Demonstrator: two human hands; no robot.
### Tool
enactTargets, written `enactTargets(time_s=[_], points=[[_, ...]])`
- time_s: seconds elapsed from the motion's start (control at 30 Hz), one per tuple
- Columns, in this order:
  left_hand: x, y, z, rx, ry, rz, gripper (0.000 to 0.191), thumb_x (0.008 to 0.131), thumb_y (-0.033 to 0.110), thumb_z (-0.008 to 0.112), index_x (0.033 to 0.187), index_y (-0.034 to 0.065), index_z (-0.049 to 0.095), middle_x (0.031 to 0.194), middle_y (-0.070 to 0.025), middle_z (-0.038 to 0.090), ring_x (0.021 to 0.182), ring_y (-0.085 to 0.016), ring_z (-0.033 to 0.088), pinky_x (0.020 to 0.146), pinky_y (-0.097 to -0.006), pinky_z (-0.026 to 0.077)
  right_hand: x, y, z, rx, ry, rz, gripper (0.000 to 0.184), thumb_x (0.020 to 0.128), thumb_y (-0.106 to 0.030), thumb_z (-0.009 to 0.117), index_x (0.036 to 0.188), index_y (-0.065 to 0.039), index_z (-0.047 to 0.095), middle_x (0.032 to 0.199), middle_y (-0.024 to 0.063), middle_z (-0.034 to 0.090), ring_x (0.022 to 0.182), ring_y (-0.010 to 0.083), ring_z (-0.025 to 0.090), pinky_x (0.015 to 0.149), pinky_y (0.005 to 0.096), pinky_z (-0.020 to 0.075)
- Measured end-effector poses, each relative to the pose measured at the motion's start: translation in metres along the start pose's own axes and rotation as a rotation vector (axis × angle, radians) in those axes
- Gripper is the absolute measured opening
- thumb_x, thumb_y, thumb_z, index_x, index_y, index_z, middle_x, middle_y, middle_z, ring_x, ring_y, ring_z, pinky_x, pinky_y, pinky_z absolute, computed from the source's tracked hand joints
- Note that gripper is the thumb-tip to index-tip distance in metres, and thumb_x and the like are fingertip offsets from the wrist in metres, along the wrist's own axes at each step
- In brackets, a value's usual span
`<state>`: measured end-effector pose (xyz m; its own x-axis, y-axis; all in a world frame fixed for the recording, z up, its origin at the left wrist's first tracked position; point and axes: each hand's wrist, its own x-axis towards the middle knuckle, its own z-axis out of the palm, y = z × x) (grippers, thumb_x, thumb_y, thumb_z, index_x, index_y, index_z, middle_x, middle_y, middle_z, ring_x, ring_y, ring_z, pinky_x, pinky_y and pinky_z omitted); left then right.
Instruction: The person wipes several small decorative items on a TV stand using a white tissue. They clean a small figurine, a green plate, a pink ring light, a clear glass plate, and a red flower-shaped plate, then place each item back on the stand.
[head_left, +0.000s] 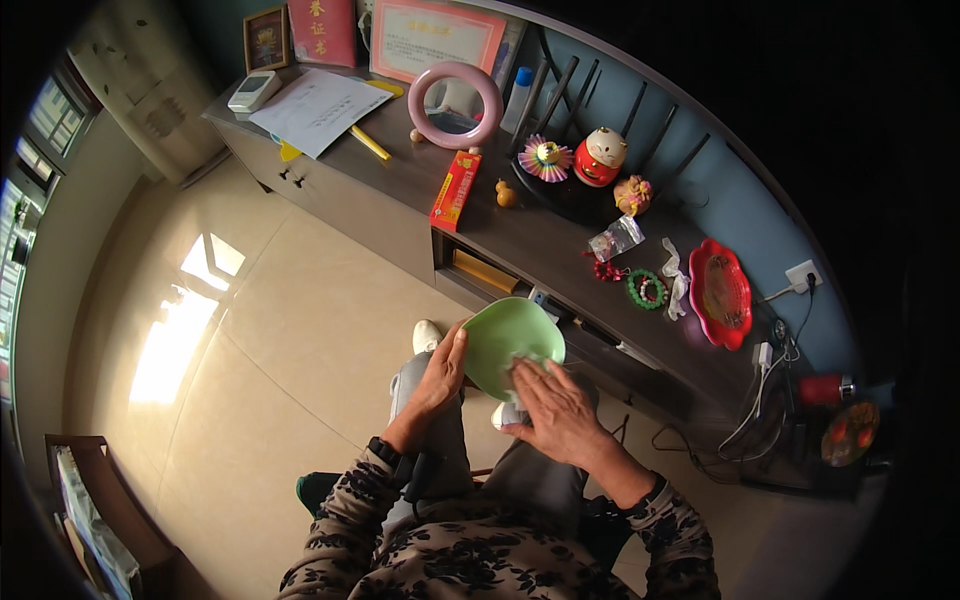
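Observation:
My left hand (444, 367) grips the left rim of a light green, rounded-square dish (504, 334) held above my knees. A crumpled white tissue or cloth (517, 361) lies against the dish's inner face, mostly hidden beneath the fingers of my right hand (551, 401). Those fingers press it onto the lower right part of the dish. Blur at the fingertips hides how firmly the tissue is held.
Ahead runs a dark cabinet (405, 180) with a red box (455, 191), a pink ring-shaped mirror (414, 105), a cat figurine (600, 156), bracelets (646, 289) and a red tray (739, 300). Cables (757, 420) hang at the right. A bin-like holder (112, 495) stands lower left.

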<state>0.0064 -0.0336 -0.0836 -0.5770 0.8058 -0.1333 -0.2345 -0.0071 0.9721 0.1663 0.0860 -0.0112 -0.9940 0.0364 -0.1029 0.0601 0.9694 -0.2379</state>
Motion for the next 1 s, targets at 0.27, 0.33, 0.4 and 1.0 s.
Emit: enactTargets(time_s=[0.27,0.33,0.4,1.0], points=[[0.001,0.004,-0.001,0.083,-0.02,0.002,0.044,0.1,0.032,0.031,0.125,-0.0018,0.044,0.115,-0.01,0.053,0.109,-0.017,0.047,0.094,-0.0262,0.036,0.041,0.009,0.006,-0.016,0.125,0.034,0.084,0.086,-0.061,0.037,0.13,0.01,0.035,0.139,0.0241,0.031,0.133,0.0294,0.028,0.112,0.0418,0.0142],[-0.001,0.005,-0.001,0.065,-0.034,0.013,0.043,0.1,0.032,0.031,0.124,-0.0018,0.045,0.114,-0.009,0.053,0.106,-0.016,0.048,0.092,-0.0255,0.037,0.052,-0.005,0.012,-0.013,0.147,-0.002,0.084,0.087,-0.063,0.03,0.129,0.01,0.037,0.138,0.0242,0.033,0.132,0.0294,0.028,0.112,0.0416,0.014],[-0.002,0.005,-0.002,-0.035,-0.016,-0.045,0.042,0.101,0.032,0.03,0.123,-0.0005,0.046,0.109,-0.0088,0.054,0.104,-0.015,0.047,0.09,-0.0256,0.038,0.049,-0.018,0.015,0.03,0.134,-0.09,0.083,0.087,-0.063,0.029,0.127,0.009,0.04,0.136,0.0246,0.035,0.132,0.0295,0.029,0.112,0.0412,0.0147],[-0.002,-0.007,-0.006,0.107,0.02,0.004,0.043,0.1,0.034,0.032,0.119,-0.0015,0.048,0.103,-0.0076,0.056,0.098,-0.015,0.049,0.088,-0.0246,0.038,0.027,-0.024,0.017,0.046,0.192,-0.162,0.069,0.088,-0.055,0.041,0.128,0.001,0.044,0.135,0.0163,0.041,0.13,0.0252,0.032,0.11,0.0373,0.0211]])
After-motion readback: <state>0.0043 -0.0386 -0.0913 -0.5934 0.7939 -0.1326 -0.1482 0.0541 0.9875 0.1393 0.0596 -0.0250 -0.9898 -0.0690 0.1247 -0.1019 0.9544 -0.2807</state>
